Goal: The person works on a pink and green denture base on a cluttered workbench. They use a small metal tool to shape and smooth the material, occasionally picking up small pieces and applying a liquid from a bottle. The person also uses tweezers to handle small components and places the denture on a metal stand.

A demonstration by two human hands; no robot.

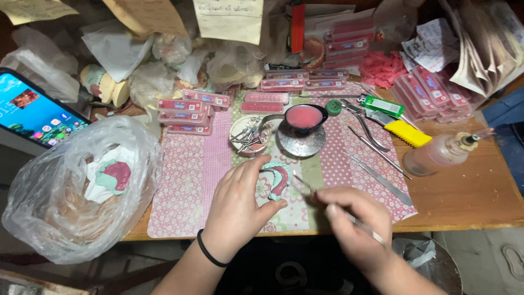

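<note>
My left hand (237, 205) grips a small horseshoe-shaped dental model (277, 180), teal with a pink wax rim, holding it against the patterned mat (185, 186). My right hand (355, 229) pinches a thin metal tool (305, 186) whose tip points at the model from the right. A black bowl of pink material (304, 117) sits on a round metal lid just beyond the model. Beside it stands a small round tin (250, 135) full of metal burs.
A clear plastic bag (82, 191) with another teal and pink model lies left. A lit phone (33, 112) sits far left. Metal instruments (376, 155), a yellow-handled tool (406, 133) and a plastic squeeze bottle (439, 154) lie right. Pink flat boxes (185, 109) crowd the back.
</note>
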